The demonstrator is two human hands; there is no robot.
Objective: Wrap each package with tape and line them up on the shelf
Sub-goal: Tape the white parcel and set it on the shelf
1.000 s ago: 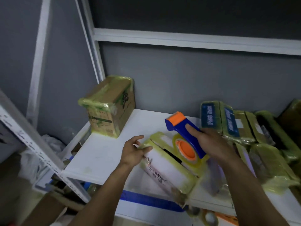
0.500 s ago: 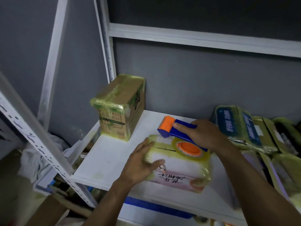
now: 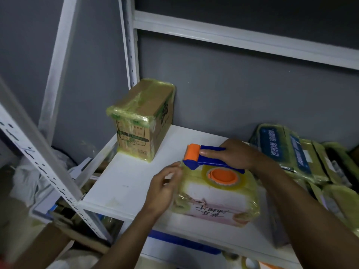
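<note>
I see a grey wall (image 3: 233,90) behind the white shelf (image 3: 132,183). A white upright (image 3: 129,41) rises at the shelf's back left corner, a white rail (image 3: 242,38) crosses above it. Light is dim.

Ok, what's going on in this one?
A person is taping a package lying on a white shelf. The right hand holds a blue and orange tape dispenser on top of it, while the left hand is at its left end. A taped cardboard box stands at the back left; more wrapped packages sit to the right.
</note>
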